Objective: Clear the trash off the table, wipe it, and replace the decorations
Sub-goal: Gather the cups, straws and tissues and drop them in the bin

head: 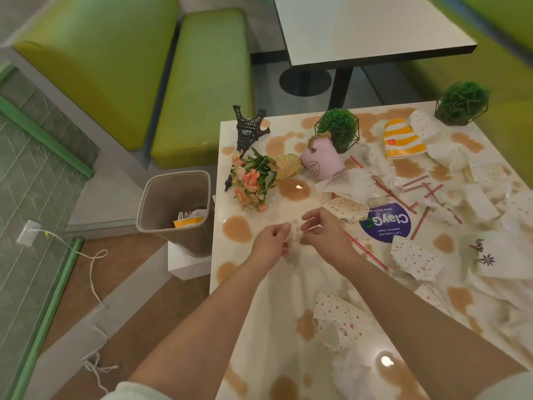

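A person's two bare arms reach forward over a white bench blotched with brown spills; the left hand and the right hand meet above the bench's near left part, both pinching one small crumpled white tissue between curled fingertips; just left of the bench, on the floor, stands a tan trash bin with some paper and a yellow wrapper inside; at the far left corner of the bench a black tower figurine stands tilted, a bouquet of orange flowers lies on its side beside it, and a pink pot lies tipped over near a green ball plant in a wire frame; a second such plant sits at the far right corner; a yellow-striped cup, dotted wrappers, white napkins and red-striped straws litter the right side around a round purple sticker; green padded seats lie beyond.
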Demonstrator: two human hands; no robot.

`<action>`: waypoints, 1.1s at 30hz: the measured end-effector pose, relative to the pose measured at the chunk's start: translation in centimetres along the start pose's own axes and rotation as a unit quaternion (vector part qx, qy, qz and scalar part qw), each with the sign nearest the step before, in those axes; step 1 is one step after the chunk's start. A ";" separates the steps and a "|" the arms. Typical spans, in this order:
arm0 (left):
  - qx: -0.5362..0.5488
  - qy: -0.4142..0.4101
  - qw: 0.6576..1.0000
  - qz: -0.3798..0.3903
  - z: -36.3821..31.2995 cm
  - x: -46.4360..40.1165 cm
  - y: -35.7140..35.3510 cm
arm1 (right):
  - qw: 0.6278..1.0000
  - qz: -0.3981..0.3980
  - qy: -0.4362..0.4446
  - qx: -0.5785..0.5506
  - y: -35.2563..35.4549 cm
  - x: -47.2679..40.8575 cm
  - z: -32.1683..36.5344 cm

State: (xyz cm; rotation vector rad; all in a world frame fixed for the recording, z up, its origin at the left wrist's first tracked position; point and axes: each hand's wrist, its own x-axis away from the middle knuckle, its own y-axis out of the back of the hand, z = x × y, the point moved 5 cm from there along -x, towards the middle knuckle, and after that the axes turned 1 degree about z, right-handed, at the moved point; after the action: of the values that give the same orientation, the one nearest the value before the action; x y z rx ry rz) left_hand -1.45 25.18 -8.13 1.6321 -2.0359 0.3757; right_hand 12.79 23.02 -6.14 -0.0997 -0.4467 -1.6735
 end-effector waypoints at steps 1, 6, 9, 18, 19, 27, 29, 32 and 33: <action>-0.011 -0.005 1.000 -0.017 0.1 -0.1 0.3 | 1.000 -0.017 -0.002 0.018 0.4 -0.2 -0.2; -0.062 -0.022 0.995 -0.074 0.8 -0.1 1.7 | 0.959 -0.055 -0.008 0.278 2.0 -1.4 -1.5; -0.069 -0.012 0.995 -0.068 1.4 0.3 2.2 | 0.910 -0.006 -0.023 0.413 1.4 -1.8 -2.2; -0.028 -0.006 0.995 -0.100 2.7 0.9 5.2 | 0.851 0.034 -0.002 0.524 -0.5 -2.5 -1.2; -0.030 -0.011 0.993 -0.110 2.6 1.1 5.8 | 0.862 0.032 0.003 0.506 -0.8 -2.4 -0.7; -0.031 -0.013 0.985 -0.169 1.5 0.7 12.8 | 0.976 -0.016 0.071 0.206 -7.7 -2.6 8.3; -0.015 -0.019 0.980 -0.200 1.3 0.3 15.4 | 0.987 -0.031 0.090 0.131 -9.8 -2.9 10.2; 0.033 -0.024 0.968 -0.249 1.2 -0.2 19.9 | 0.992 -0.042 0.100 0.058 -13.0 -4.1 11.7; 0.038 -0.025 0.964 -0.262 1.3 -0.5 21.3 | 0.993 -0.043 0.100 0.048 -14.1 -4.5 11.9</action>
State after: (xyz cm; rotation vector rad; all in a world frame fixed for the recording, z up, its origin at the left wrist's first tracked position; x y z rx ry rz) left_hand -22.21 30.12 -7.44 2.1567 -1.5497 0.2224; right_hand -2.39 32.52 0.06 0.1591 -0.3821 -1.7242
